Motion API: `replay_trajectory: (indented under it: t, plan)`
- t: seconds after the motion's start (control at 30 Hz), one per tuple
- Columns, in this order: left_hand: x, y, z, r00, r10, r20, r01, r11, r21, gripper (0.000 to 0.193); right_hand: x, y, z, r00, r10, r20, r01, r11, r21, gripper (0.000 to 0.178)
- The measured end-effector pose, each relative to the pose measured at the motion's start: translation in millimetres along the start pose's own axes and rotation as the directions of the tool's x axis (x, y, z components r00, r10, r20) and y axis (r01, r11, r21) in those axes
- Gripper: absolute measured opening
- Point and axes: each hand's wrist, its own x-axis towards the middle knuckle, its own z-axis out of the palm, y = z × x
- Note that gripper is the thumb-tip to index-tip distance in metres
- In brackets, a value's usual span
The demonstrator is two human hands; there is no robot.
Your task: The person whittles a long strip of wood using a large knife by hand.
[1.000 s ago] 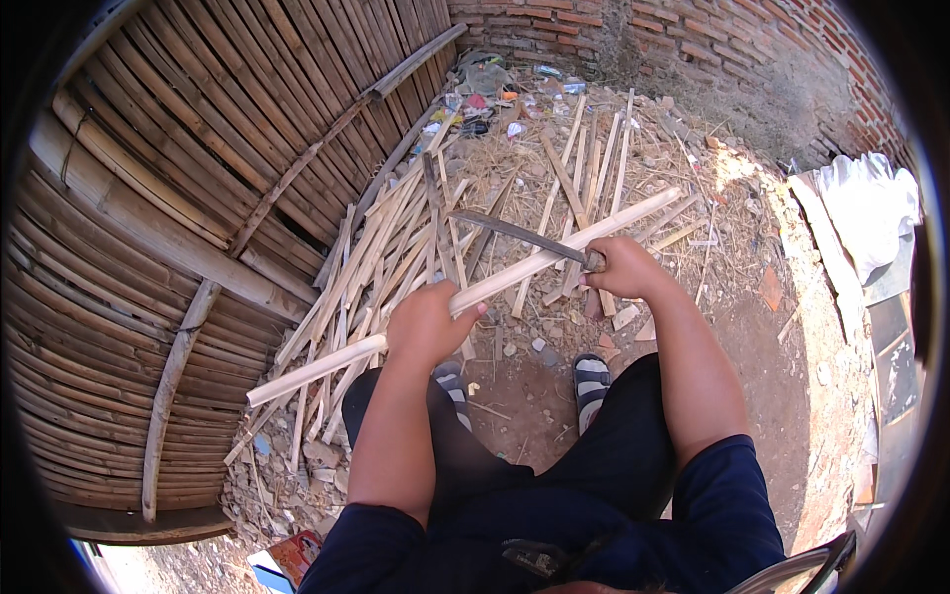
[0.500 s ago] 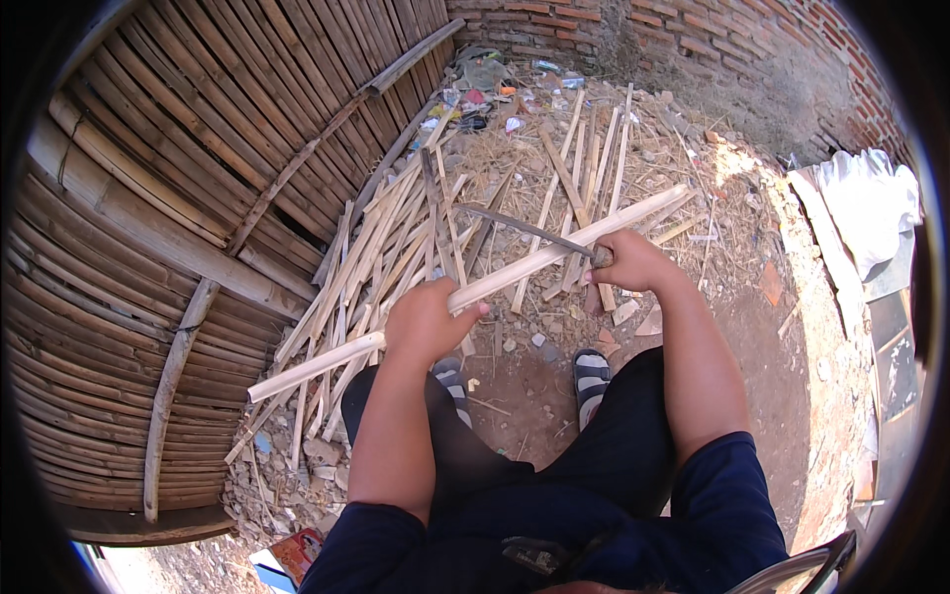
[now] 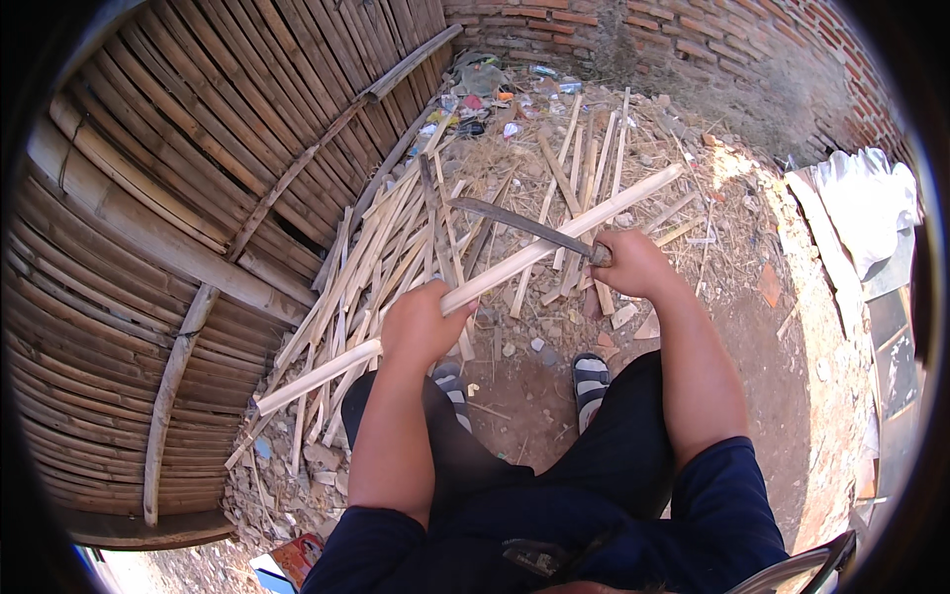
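A long, pale bamboo strip [image 3: 534,253] slants from lower left to upper right in front of me. My left hand [image 3: 420,325] is closed around it, left of its middle. My right hand [image 3: 630,265] grips the short wooden handle of a machete [image 3: 524,224]. Its dark, slightly curved blade points left and lies across the strip, its flat side partly turned up. Whether the edge touches the strip I cannot tell. Beneath and beyond, many cut strips [image 3: 381,243] lie heaped on the ground.
A bamboo slat wall [image 3: 188,178] rises at the left, a brick wall [image 3: 693,45] at the back. Scattered litter [image 3: 485,99] lies in the far corner. White sacking [image 3: 866,213] and boards stand at the right. My sandalled feet [image 3: 591,384] are on bare dirt with rubble.
The machete blade has turned so that more of its flat side shows. The bamboo strip's far end has shifted slightly up and left; both hands have moved only a little.
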Motion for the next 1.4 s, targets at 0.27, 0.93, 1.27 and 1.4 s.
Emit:
replay_trajectory:
  t: [0.27,0.93,1.27,1.4]
  plan:
    - [3,0,5,0.999,0.006,-0.031,-0.006,1.000,-0.013,0.046,2,15,4,0.999,-0.014,-0.044,0.017,0.996,0.082,0.038]
    - [2,3,2,1.000,-0.010,-0.021,0.010,0.999,-0.035,0.046,2,15,4,0.997,-0.015,-0.070,0.020,0.997,0.068,0.039]
    - [3,0,4,1.000,-0.017,-0.017,0.016,0.999,-0.038,0.046,10,26,11,0.993,-0.011,-0.117,0.034,0.980,0.196,0.040]
    - [2,2,2,1.000,-0.024,-0.020,0.024,1.000,-0.014,0.046,7,29,14,0.987,0.060,-0.148,-0.035,0.986,0.163,0.046]
